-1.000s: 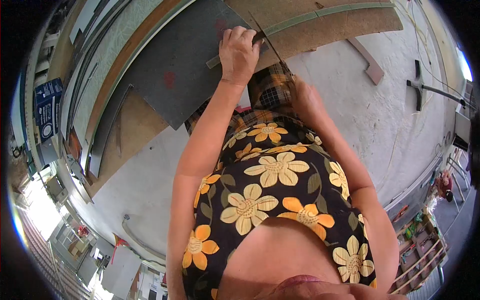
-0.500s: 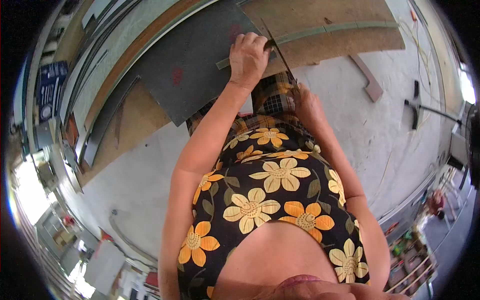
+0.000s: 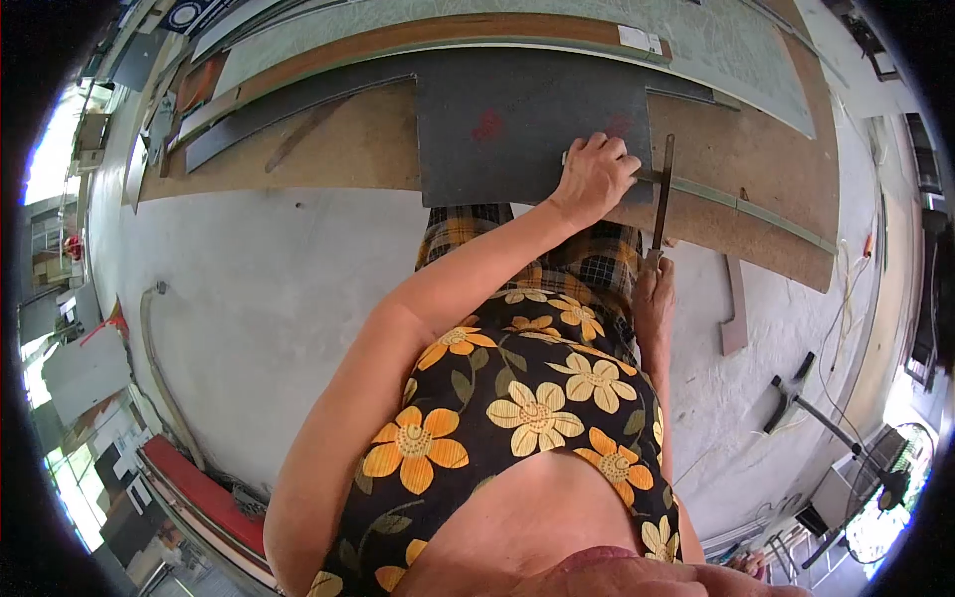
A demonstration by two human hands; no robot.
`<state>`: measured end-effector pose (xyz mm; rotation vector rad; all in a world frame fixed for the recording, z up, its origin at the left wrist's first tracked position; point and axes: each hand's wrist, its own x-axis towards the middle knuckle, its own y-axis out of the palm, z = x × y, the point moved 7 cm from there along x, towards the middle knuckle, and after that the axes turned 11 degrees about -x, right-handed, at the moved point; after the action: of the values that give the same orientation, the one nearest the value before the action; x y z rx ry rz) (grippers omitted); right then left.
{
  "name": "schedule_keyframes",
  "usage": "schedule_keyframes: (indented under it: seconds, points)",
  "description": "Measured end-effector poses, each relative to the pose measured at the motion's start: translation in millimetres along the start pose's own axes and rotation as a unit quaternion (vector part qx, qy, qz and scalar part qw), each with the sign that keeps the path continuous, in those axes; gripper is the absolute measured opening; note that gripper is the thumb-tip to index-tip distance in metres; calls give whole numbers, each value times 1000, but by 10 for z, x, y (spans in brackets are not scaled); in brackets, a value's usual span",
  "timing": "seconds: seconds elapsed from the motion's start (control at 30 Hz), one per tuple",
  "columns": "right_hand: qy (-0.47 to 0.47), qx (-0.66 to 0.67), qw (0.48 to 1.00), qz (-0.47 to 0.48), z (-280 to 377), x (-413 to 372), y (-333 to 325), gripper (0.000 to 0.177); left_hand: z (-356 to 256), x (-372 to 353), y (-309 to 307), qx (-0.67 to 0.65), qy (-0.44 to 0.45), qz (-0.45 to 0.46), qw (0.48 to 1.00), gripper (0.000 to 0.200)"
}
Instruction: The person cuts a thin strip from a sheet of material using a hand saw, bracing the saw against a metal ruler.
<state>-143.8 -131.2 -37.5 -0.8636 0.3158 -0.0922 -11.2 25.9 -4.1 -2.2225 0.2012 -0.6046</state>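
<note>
My left hand (image 3: 595,181) has its fingers curled over a narrow greenish strip (image 3: 716,197), pressing it down near the right end of a dark grey board (image 3: 532,119). The strip runs on to the right past the hand. My right hand (image 3: 654,291) is closed round the handle of a long narrow-bladed tool (image 3: 665,189). Its blade points away from me and crosses the strip just right of my left hand. Red marks show on the dark board, which lies over my lap's far side.
A brown sheet (image 3: 771,169) lies under the dark board, with long panels (image 3: 398,30) behind. On the pale floor to the right are an angled flat piece (image 3: 734,303) and a stand fan (image 3: 885,488). A hose (image 3: 164,368) lies at the left.
The view has turned, so the board and hands appear further right and lower. The blade now looks more upright, seen from its broad side. Both hands keep their grips.
</note>
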Motion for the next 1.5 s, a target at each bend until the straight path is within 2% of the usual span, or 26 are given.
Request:
schedule_keyframes:
  seconds: [0.07, 0.17, 0.3, 0.4, 0.43, 0.53, 0.57, 0.67, 0.77, 0.87, 0.97, 1.07, 1.17, 1.27, 1.37, 1.43, 1.5]
  points:
    - [11, 8, 1000, -21, -75, -22, 18, 22, 8, 9, 2, -8, -1, -3, 1000, 23]
    - [34, -15, 999, 31, 1, -68, -25, 22, 14, 15, -17, -7, 15, -15, 1000, 23]
    - [-9, -110, 994, -18, -16, -40, -73, 18, 12, 30, -96, -17, 28, -5, 999, 24]
    - [0, -89, 996, -18, 129, -85, -132, 23, 29, 25, -69, -21, 31, -15, 999, 23]
    - [11, -61, 998, 8, 79, -79, -75, 20, 36, 23, -58, -23, 22, -9, 999, 23]
    - [-31, -33, 999, -30, 160, -109, -48, 21, 43, 17, -37, -22, 18, -3, 1000, 22]
    - [1, -65, 998, 5, 140, -96, -24, 23, 43, 16, -34, -22, 20, -3, 1000, 23]
    - [-19, -58, 998, -8, 120, 74, -1, 20, 36, 24, -35, -14, 25, 0, 1000, 23]
    - [6, -103, 995, -20, 316, 431, -32, 18, 20, 28, -33, -4, 26, 11, 1000, 24]
    - [-29, -91, 995, -38, 386, 640, 2, 17, 10, 20, -40, -7, 24, 12, 1000, 24]
    - [-1, -95, 995, -15, 367, 310, -49, 21, 12, 32, -50, -10, 33, 6, 999, 25]
    - [14, -69, 998, -2, 102, -50, 14, 18, 15, 39, -31, -11, 44, -4, 999, 25]
    - [-7, -44, 999, -18, 108, 14, -5, 15, 26, 0, -40, -10, 48, 2, 999, 26]
    - [-23, -108, 994, -25, 425, 413, -82, 21, 12, 26, -21, -7, 45, -1, 999, 26]
    - [-31, -109, 993, -42, 372, 649, 7, 21, 11, 16, -35, 0, 42, -5, 999, 24]
    - [-12, -113, 993, -26, 407, 480, -68, 19, -8, 16, -44, -18, 46, -24, 998, 19]
    - [14, -112, 994, -7, 320, 205, -71, 17, 1, 21, -33, -4, 51, -9, 999, 24]
